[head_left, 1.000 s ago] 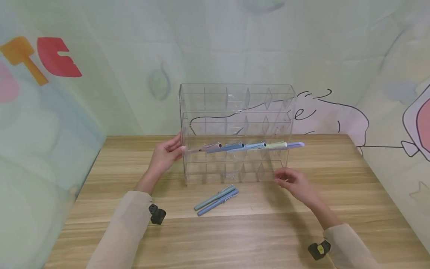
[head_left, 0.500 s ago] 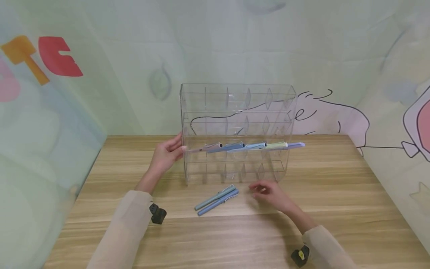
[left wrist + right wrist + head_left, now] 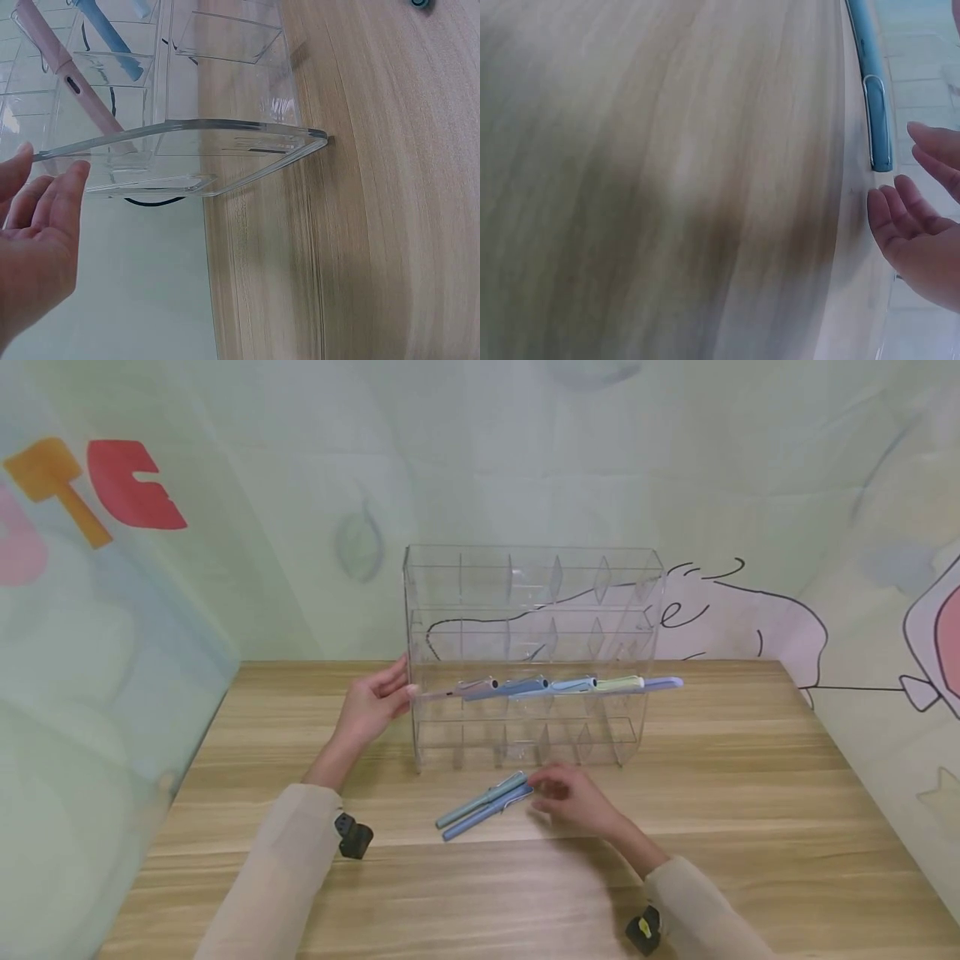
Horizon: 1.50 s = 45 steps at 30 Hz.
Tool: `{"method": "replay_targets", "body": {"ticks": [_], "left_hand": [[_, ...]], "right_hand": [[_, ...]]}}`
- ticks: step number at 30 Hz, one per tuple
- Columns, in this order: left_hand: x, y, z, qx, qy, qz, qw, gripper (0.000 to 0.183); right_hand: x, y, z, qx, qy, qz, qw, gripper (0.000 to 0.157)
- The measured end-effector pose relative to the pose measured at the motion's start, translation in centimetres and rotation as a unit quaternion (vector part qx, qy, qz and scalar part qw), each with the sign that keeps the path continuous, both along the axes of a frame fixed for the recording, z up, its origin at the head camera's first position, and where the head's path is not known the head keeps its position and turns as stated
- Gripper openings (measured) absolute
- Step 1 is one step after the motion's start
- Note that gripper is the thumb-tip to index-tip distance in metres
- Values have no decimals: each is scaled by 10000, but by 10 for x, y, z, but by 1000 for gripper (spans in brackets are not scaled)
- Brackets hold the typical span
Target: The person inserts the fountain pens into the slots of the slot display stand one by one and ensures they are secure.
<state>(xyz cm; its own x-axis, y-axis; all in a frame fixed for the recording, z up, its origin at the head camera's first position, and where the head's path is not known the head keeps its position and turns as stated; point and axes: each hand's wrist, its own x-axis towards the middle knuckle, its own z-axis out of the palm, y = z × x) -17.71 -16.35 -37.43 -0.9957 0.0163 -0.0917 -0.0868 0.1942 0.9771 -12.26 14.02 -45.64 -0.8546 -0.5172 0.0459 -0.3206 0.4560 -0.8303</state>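
A clear acrylic pen rack (image 3: 532,608) stands upright on the table. My left hand (image 3: 367,703) grips its left side panel, thumb in front and fingers behind; the left wrist view shows that hand (image 3: 45,232) at the panel's edge. Two capped pens, one grey-green (image 3: 476,803) and one blue (image 3: 480,818), lie side by side before the rack. My right hand (image 3: 572,800) is at their clip ends with its fingers loosely bent. In the right wrist view, a gap separates thumb and fingers near a pen (image 3: 877,112), and nothing is held.
Across one tier of the rack lie several pens: pink (image 3: 476,686), blue (image 3: 521,686), light blue (image 3: 572,686), yellow-green (image 3: 618,684) and purple (image 3: 662,683). A printed cloth (image 3: 300,527) hangs behind the wooden table (image 3: 750,810).
My right hand has moved left from the rack's lower right corner to the clip ends of the two pens. My left hand has stayed at the rack's side.
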Motion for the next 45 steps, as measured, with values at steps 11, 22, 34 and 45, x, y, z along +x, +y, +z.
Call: {"method": "replay_targets", "body": {"ticks": [11, 22, 34, 45], "left_hand": [[0, 0, 0, -50, -20, 49, 10000, 50], [0, 0, -1, 24, 42, 15, 10000, 50], [-1, 0, -1, 41, 17, 24, 10000, 50], [1, 0, 0, -10, 41, 7, 10000, 50]], "right_hand": [[-5, -6, -15, 45, 152, -2, 9999, 27], [-6, -14, -19, 138, 326, 106, 9993, 22], [-4, -16, -20, 364, 434, 92, 9983, 21], [-3, -16, -21, 321, 380, 204, 9986, 18]]}}
